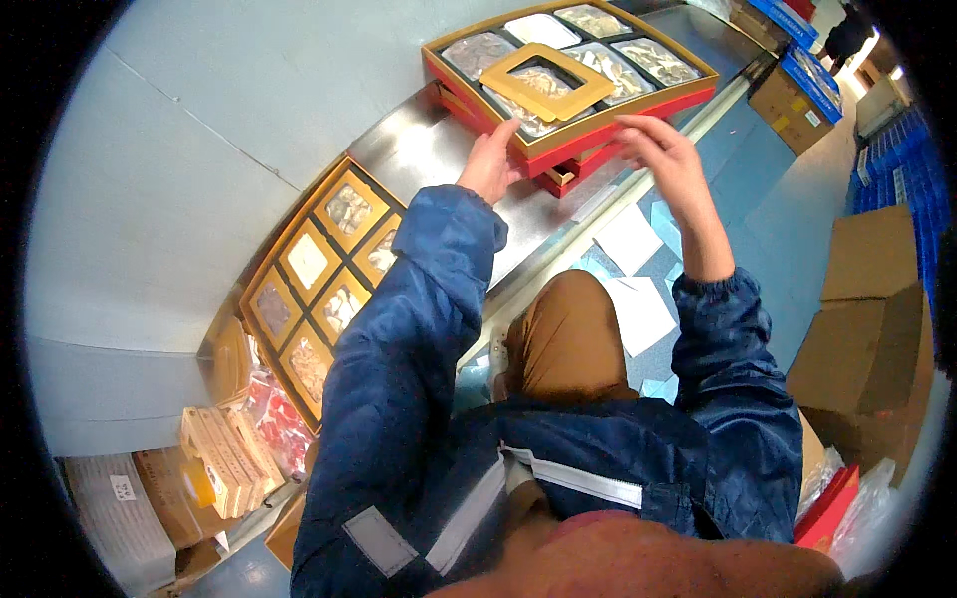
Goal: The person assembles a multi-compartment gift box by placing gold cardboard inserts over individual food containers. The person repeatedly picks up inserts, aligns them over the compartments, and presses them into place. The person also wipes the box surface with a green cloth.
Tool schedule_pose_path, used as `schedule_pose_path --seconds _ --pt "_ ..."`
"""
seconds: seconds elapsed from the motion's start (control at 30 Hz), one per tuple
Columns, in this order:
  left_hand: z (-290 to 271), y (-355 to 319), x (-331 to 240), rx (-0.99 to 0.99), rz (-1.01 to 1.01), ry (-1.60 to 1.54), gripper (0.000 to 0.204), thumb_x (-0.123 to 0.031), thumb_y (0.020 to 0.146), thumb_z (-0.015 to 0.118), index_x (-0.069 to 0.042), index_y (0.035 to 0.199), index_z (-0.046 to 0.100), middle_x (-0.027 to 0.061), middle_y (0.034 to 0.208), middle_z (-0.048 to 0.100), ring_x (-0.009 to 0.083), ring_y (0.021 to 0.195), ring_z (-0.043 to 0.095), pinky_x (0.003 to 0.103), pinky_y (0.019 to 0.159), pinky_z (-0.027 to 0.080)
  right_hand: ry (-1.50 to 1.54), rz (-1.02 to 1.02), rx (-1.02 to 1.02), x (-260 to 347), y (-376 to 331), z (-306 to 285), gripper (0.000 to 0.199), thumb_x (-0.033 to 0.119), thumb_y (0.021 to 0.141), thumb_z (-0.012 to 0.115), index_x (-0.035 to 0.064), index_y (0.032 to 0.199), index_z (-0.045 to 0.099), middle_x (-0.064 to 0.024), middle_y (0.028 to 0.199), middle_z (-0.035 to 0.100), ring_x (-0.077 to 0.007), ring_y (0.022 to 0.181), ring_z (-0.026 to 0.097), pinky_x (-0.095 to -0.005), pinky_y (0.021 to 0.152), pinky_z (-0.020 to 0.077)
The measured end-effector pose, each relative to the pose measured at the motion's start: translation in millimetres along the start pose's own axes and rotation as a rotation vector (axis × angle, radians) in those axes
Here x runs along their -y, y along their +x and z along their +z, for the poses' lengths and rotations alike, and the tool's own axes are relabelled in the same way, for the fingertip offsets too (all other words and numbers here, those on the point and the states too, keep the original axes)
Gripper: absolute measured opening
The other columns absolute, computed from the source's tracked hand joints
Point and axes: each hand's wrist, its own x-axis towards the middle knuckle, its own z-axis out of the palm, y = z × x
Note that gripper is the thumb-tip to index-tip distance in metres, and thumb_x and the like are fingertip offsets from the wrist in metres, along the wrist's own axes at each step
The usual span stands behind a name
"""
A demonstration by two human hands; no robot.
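A red gift box (558, 154) with a gold rim lies on top of other red boxes on the metal bench. Its black compartments hold clear packs of dried food (653, 62), mostly pale slices, and one white pack (542, 31). A loose gold card frame (548, 84) with a cut-out window rests over the packs nearest me. My left hand (488, 164) grips the box's near left corner, thumb at the rim and fingers partly hidden. By the near right side my right hand (666, 159) hovers, fingers apart and slightly blurred, with nothing in it.
A second box (296, 224) with gold-framed packs leans by the wall at left. Below it are stacked wooden-looking pieces (224, 458) and red-and-clear packets (276, 424). White sheets (638, 309) lie on the floor. Cartons (862, 329) and blue crates (902, 164) stand at right.
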Motion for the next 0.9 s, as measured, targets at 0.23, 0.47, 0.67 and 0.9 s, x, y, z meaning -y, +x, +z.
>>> schedule_pose_path --seconds 0.23,0.47,0.67,0.9 --pt "-31 -70 -5 -0.127 0.035 0.122 0.036 -0.036 0.094 0.063 -0.011 0.118 0.057 0.0058 0.106 0.062 0.0184 0.087 0.062 0.034 0.072 0.054 0.635 0.403 -0.69 -156 16 -69 0.069 0.046 0.098 0.06 0.0094 0.153 0.037 -0.0162 0.155 0.037 -0.0359 0.129 0.052 -0.0502 0.096 0.049" --pt "-96 -200 19 -0.046 0.042 -0.085 0.056 -0.01 0.094 0.046 -0.003 0.149 0.037 0.0132 0.14 0.055 0.0262 0.119 0.062 0.039 0.102 0.052 0.666 0.493 -0.55 -173 3 -112 0.057 0.057 0.094 0.063 0.0145 0.131 0.062 -0.0055 0.126 0.067 -0.0237 0.112 0.064 -0.0434 0.092 0.0547" --pt "-83 -204 39 -0.384 0.228 -0.078 0.071 -0.036 0.101 0.06 -0.005 0.157 0.03 0.0118 0.154 0.043 0.0206 0.146 0.031 0.038 0.121 0.022 0.573 0.543 -0.269 -121 16 -118 0.061 0.056 0.096 0.059 0.0096 0.136 0.059 -0.009 0.13 0.066 -0.0249 0.115 0.065 -0.0419 0.096 0.0544" --pt "-123 -339 18 -0.478 0.358 -0.24 0.056 -0.022 0.107 0.049 -0.002 0.156 0.031 0.0103 0.15 0.049 0.019 0.134 0.049 0.032 0.113 0.038 0.541 0.502 0.043 -72 -24 -69 0.061 0.05 0.096 0.059 0.0048 0.137 0.056 -0.012 0.13 0.064 -0.0276 0.116 0.064 -0.0398 0.098 0.0527"
